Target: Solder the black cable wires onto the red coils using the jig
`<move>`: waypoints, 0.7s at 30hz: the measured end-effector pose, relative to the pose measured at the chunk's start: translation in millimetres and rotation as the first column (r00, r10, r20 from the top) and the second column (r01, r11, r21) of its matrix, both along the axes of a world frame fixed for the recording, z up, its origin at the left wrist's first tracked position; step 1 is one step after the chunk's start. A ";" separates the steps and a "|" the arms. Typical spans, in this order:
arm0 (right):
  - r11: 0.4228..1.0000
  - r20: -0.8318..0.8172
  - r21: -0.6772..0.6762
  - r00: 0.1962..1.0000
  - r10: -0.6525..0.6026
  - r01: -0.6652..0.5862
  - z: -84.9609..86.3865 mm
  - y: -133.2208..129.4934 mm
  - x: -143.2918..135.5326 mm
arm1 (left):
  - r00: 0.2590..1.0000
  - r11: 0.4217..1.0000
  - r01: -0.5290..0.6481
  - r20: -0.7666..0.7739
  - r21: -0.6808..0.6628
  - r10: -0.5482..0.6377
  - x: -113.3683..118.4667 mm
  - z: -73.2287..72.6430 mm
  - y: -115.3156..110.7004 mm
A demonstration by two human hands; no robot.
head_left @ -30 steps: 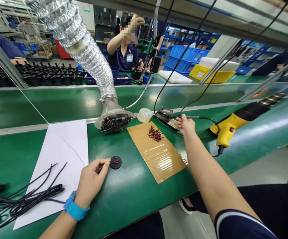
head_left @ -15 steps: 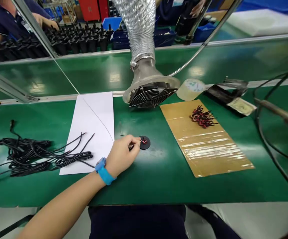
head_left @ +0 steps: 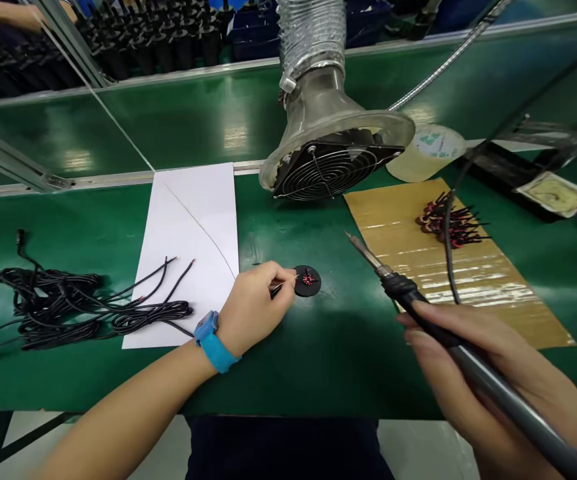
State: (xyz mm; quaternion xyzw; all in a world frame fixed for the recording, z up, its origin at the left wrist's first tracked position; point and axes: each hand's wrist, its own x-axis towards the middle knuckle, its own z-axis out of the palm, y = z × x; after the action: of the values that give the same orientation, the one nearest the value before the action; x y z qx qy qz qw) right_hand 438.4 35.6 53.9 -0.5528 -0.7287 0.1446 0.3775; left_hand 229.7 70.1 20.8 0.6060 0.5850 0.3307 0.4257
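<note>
My right hand (head_left: 498, 373) is wrapped round a soldering iron (head_left: 418, 300), its metal tip pointing up and left above the bench. My left hand (head_left: 256, 307), a blue band on its wrist, is closed in a pinch. Between its fingers shows a short dark piece of black cable (head_left: 276, 291), with a thin bright end at the fingertips. Those fingertips touch or nearly touch a small black disc (head_left: 307, 281) with a red-and-black part at its middle. A thin wire (head_left: 201, 227) runs down across the white sheet (head_left: 193, 200) towards this hand.
Coiled black cables (head_left: 53, 307) lie at left. A fume hood with a fan grille (head_left: 323, 173) hangs over the bench. At right are a brown sheet (head_left: 398, 213), a pile of red-and-black parts (head_left: 451, 220), a pale bottle (head_left: 426, 153) and an iron stand with sponge (head_left: 556, 193).
My right hand has come in from the right edge, bringing the soldering iron away from the stand side towards the middle. The left hand keeps its pinch by the disc. The view has shifted.
</note>
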 end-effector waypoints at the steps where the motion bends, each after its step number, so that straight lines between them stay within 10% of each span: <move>1: 1.000 -0.013 0.002 1.000 0.021 -0.021 -3.9 2.0 1.2 | 1.000 1.000 0.002 0.000 0.001 -0.002 -0.2 0.1 -0.9; 21: 0.991 -0.164 0.058 0.978 0.129 -0.121 -37.2 5.5 15.7 | 0.965 0.995 0.003 -0.260 0.096 0.022 4.8 3.1 -5.4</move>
State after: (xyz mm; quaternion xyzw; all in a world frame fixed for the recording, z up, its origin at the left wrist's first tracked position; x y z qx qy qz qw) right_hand 454.1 41.1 16.7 -0.4825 -0.7310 0.1968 0.4406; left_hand 234.5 64.6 23.9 0.6610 0.6224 0.2779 0.3138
